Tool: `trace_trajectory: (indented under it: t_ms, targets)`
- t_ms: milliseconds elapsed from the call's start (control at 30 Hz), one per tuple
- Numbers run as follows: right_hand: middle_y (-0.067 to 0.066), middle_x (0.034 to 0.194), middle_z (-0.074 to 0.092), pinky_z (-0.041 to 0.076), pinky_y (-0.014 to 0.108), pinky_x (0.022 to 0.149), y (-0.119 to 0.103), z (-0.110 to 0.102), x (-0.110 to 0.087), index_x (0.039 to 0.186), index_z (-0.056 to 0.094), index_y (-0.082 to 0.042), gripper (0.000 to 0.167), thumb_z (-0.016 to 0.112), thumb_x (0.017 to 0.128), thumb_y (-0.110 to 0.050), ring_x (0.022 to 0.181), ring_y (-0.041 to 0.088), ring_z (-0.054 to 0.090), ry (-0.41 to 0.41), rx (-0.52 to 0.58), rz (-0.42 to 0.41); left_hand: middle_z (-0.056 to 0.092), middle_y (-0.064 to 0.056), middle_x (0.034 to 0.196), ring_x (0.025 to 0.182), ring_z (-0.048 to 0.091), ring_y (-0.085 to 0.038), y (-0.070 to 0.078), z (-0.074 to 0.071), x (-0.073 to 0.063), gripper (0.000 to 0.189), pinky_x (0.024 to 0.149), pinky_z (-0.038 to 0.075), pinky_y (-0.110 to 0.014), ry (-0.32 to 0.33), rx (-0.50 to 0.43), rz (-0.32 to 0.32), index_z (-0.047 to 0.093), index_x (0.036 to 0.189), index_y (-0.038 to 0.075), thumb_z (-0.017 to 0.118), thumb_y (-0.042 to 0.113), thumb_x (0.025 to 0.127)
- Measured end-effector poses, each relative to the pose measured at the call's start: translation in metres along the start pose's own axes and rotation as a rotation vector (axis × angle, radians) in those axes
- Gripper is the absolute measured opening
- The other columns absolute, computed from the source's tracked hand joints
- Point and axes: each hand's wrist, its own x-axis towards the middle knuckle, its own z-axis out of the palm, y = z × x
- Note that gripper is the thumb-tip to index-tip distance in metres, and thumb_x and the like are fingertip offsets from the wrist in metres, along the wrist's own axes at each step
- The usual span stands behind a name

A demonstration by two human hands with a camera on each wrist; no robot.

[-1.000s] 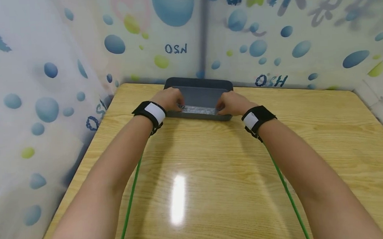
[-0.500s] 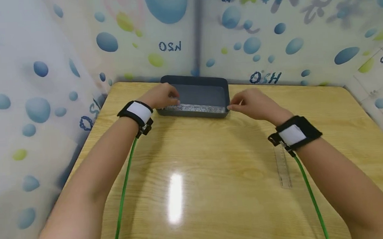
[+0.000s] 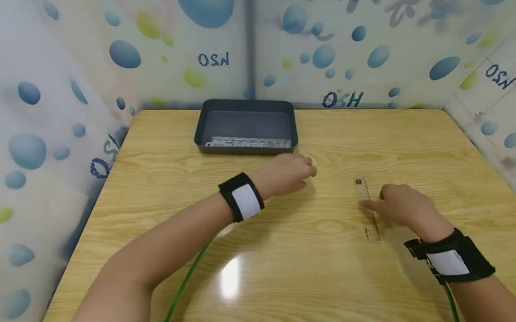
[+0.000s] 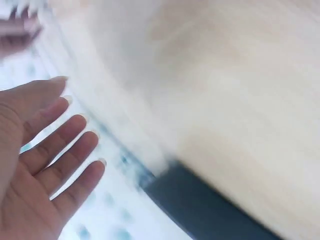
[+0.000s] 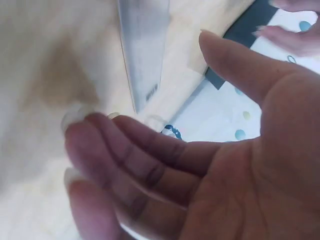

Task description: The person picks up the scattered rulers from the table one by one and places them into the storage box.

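On the wooden table lies a clear plastic ruler (image 3: 361, 189) with a small dark print near its far end. My right hand (image 3: 405, 204) hovers just right of it, thumb reaching over the ruler's middle. In the right wrist view, this ruler (image 5: 144, 47) shows apart from the loosely curled fingers. My left hand (image 3: 284, 173) is over the table in front of the tray's right end, holding nothing; its relaxed fingers (image 4: 75, 155) spread in the left wrist view. A second clear ruler (image 3: 248, 142) lies along the near side inside the dark grey tray (image 3: 251, 122).
The tray stands at the table's back edge, against a wall printed with blue and green dots. A green cable (image 3: 187, 281) trails from the left wristband (image 3: 241, 197), and another (image 3: 451, 301) from the right wristband (image 3: 449, 258).
Both hands have left the tray and its ruler. The right hand has moved right and nearer, to the ruler on the table; the left hand has followed rightward.
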Motion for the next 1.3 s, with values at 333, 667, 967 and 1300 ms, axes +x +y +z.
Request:
trace_trajectory:
  t_ms: [333,667,967,1300]
  targets:
    - [0.039,0.107,0.059,0.05,0.04,0.054,-0.007,0.032,-0.019,0.105,0.06,0.017,0.07,0.064,0.099,-0.052,0.073,0.032,0.061,0.131,-0.054,0.024,0.064,0.003,0.14,0.122,0.066,-0.014,0.066,0.021,0.063,0.038,0.098,0.058,-0.028,0.017,0.363,0.114,0.058,0.146,0.025,0.043,0.017,0.113]
    - [0.028,0.103,0.069,0.053,0.039,0.061,0.0,0.025,-0.013,0.123,0.059,0.018,0.048,0.069,0.1,-0.023,0.08,0.027,0.066,0.063,0.032,-0.055,0.038,0.012,0.166,0.141,0.052,-0.016,0.072,0.018,0.098,0.043,0.12,0.043,-0.041,-0.167,0.447,0.119,0.053,0.15,0.043,0.036,0.025,0.114]
    - [0.021,0.098,0.069,0.053,0.04,0.069,0.01,0.022,-0.003,0.115,0.063,0.011,0.036,0.071,0.098,-0.02,0.083,0.027,0.063,0.05,0.125,-0.135,0.062,0.003,0.142,0.125,0.063,-0.016,0.057,0.022,0.091,0.038,0.102,0.054,-0.03,-0.152,0.305,0.172,0.052,0.15,0.024,0.036,0.02,0.115]
    - [0.004,0.085,0.071,0.054,0.026,0.061,0.018,0.025,0.003,0.109,0.069,0.0,0.023,0.063,0.105,-0.022,0.073,0.012,0.065,0.113,0.358,-0.23,0.068,0.001,0.128,0.11,0.069,-0.013,0.044,0.025,0.06,0.033,0.089,0.057,-0.027,-0.087,0.197,0.155,0.059,0.142,0.017,0.047,0.027,0.112]
